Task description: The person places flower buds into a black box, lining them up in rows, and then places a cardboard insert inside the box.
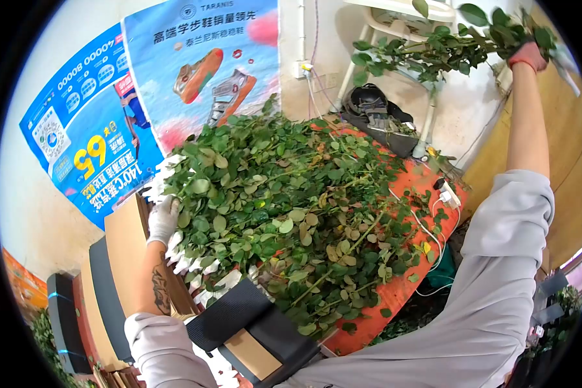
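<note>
Stretched out to the upper right, my right hand [529, 57] wears a reddish glove and is closed around a bunch of leafy stems [427, 55]. The bunch points left, well above the table. My left hand [163, 220], in a whitish glove, is at the left edge of a large pile of leafy green stems [271, 194]. Its fingers look curled against the leaves; what they hold, if anything, is hidden. The pile covers much of an orange-red tabletop [359, 330]. White jagged pieces [184, 262] stick out under the pile's left side.
A black padded piece with a cardboard patch [252, 352] lies at the near edge. Cardboard [126, 239] stands at left. A power strip [446, 193] with white cables sits on the right edge. Behind are a white chair [401, 13], a dark container [398, 139] and a wall poster [204, 32].
</note>
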Demonstrator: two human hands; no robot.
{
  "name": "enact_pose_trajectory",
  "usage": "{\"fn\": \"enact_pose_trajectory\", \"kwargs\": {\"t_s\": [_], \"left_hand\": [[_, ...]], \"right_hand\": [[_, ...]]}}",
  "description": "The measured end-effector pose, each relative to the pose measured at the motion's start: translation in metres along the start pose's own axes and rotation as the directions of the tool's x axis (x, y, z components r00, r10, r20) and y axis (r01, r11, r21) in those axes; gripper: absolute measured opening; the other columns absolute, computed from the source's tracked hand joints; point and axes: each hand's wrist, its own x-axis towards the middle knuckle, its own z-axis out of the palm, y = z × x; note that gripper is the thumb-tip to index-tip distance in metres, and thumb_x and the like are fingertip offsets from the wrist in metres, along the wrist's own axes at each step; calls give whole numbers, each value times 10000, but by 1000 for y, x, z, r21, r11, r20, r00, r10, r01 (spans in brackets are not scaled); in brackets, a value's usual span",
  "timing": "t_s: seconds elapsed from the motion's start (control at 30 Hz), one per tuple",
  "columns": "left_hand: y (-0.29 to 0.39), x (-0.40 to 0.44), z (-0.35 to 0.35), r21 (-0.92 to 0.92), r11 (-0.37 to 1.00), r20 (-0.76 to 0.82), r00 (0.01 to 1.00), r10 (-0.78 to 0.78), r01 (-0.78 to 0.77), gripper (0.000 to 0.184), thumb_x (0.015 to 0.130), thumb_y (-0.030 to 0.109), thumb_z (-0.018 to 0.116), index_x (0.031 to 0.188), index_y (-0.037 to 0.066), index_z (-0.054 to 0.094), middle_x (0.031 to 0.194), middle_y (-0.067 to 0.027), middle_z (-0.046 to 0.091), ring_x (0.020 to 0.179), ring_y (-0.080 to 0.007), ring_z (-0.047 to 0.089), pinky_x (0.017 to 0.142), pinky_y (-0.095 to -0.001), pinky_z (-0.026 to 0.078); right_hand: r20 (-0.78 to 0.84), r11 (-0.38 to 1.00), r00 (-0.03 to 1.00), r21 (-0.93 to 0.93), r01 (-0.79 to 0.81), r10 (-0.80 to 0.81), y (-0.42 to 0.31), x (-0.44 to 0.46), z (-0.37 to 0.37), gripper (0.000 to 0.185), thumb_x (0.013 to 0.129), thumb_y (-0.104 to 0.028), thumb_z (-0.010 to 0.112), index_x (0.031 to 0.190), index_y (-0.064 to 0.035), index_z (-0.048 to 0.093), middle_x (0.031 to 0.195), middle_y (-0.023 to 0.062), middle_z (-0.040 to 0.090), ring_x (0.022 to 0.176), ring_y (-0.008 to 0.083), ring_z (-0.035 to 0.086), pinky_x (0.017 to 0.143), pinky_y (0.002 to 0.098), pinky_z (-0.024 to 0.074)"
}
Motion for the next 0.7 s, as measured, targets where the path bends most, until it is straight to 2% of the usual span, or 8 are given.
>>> {"fn": "enact_pose_trajectory", "kwargs": {"t_s": [0.07, 0.1, 0.23, 0.3, 0.4, 0.5, 0.63, 0.7], "left_hand": [[21, 8, 15, -16, 995, 207, 974, -88, 94, 467, 871, 338, 485, 1273, 104, 447, 1150, -214, 562, 1087, -364, 526, 929, -422, 404], [38, 5, 16, 55, 992, 323, 938, -125, 113, 585, 856, 345, 495, 1371, 106, 354, 1246, -220, 514, 1169, -359, 482, 988, -403, 370], [58, -2, -15, 108, 991, 343, 939, 34, -75, 786, 793, 425, 532, 1415, 74, 204, 1258, -285, 460, 1204, -406, 417, 1026, -430, 317], [30, -12, -23, 81, 935, -31, 937, 348, -345, 604, 768, 414, 549, 1254, 59, 506, 1139, -251, 561, 1100, -375, 510, 947, -434, 393], [16, -79, -80, -341, 928, 46, 983, 178, -152, 526, 811, 410, 562, 1182, 38, 552, 1117, -195, 598, 1042, -305, 573, 913, -353, 429], [-2, -153, -123, -502, 863, 14, 997, 75, -58, 484, 841, 372, 555, 1183, 30, 547, 1105, -141, 617, 1021, -237, 591, 894, -302, 433], [-6, -246, -147, -720, 693, -27, 997, -71, 30, 343, 910, 167, 532, 1175, -50, 521, 1084, -100, 597, 1033, -130, 542, 899, -256, 414], [0, -290, -155, -737, 676, -71, 990, -119, 28, 348, 902, 165, 551, 1167, -60, 525, 1060, -97, 608, 1009, -126, 554, 887, -252, 419]], "right_hand": [[-97, 630, 931, 760, -159, 353, -17, 14, -7, 324, 819, -240, 598, 1085, -56, 615, 1055, 69, 645, 944, 198, 620, 770, 315, 489], [150, -229, 798, 973, -15, 583, -31, 16, -11, 282, 872, -164, 521, 1104, -27, 603, 1096, 68, 636, 972, 204, 610, 789, 302, 469], [-368, -680, 930, 685, 261, -13, -73, -77, -126, 365, 821, -285, 634, 1143, -135, 549, 975, 125, 654, 806, 291, 630, 639, 421, 486], [-348, -485, 878, 860, 159, -330, -74, -148, -170, 379, 834, -242, 613, 1173, -96, 527, 1027, 118, 634, 885, 267, 604, 716, 393, 472], [-165, 43, 582, 944, 327, -796, -49, -265, -231, 408, 859, -157, 570, 1233, -19, 482, 1131, 104, 595, 1044, 221, 553, 869, 337, 442], [-663, -731, -316, 568, 379, -679, -24, -388, -293, 724, 600, 52, 550, 1309, 20, 406, 1275, 171, 496, 1192, 291, 472, 1019, 353, 376], [-386, -751, -691, 559, 351, -611, -7, -497, -346, 505, 768, -46, 431, 1265, 45, 429, 1166, 202, 543, 1031, 275, 575, 878, 341, 460], [-597, -793, -524, 440, 421, -608, -3, -546, -339, 461, 799, -87, 417, 1249, 11, 453, 1041, 170, 565, 887, 267, 605, 781, 337, 477]]}}
